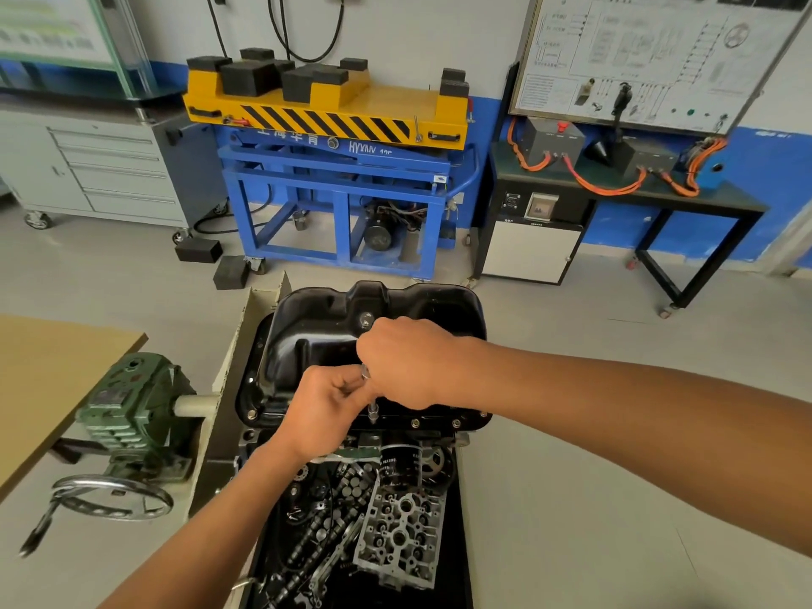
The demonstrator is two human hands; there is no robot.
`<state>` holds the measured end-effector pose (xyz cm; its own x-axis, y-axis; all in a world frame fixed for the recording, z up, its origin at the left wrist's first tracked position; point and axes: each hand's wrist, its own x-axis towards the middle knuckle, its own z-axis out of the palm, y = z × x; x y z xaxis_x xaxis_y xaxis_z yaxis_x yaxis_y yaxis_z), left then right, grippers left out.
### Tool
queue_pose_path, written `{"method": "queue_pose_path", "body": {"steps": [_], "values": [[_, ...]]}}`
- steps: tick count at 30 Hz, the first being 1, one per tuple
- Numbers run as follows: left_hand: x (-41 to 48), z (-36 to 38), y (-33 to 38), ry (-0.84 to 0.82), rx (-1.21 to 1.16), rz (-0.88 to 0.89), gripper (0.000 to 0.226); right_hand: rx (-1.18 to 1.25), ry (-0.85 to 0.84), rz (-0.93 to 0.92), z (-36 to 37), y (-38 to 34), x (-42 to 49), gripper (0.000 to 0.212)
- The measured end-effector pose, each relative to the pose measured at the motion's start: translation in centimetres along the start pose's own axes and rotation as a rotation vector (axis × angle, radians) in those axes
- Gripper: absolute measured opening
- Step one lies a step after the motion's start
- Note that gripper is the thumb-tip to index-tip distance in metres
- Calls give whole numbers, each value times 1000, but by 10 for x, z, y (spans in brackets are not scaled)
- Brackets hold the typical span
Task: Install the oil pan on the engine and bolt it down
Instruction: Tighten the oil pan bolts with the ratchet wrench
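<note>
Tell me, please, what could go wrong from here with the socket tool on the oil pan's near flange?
1. The slim silver socket tool, gripped by the left hand and right hand, meets the black metal oil pan at its near flange edge; a slip could send it off.
2. Anything dropped could vanish among the loose grey metal engine parts lying directly below.
</note>
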<state>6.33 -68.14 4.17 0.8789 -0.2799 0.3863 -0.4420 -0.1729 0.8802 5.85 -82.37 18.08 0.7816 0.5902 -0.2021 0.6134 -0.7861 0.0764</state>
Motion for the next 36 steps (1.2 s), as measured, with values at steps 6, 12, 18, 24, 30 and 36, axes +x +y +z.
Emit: {"method": "queue_pose_path", "body": {"steps": [6, 12, 18, 24, 30, 36], "values": [[-2, -5, 1, -95, 5, -63, 67, -187, -56, -207, -5, 3, 0, 25], [-4, -6, 1, -141, -48, -82, 17, -323, 21, -375, 6, 10, 3, 20], [-6, -3, 5, -134, -95, -92, 16, -406, 57, -478, 8, 15, -3, 29], [-11, 4, 2, -39, -84, -28, 33, -342, 63, -238, 8, -1, -9, 12], [-13, 18, -6, 110, 7, 9, 26, 251, 71, 184, 19, -5, -8, 41], [-16, 19, -11, 143, 109, -2, 27, 391, 29, 274, 17, -8, -3, 47]]}}
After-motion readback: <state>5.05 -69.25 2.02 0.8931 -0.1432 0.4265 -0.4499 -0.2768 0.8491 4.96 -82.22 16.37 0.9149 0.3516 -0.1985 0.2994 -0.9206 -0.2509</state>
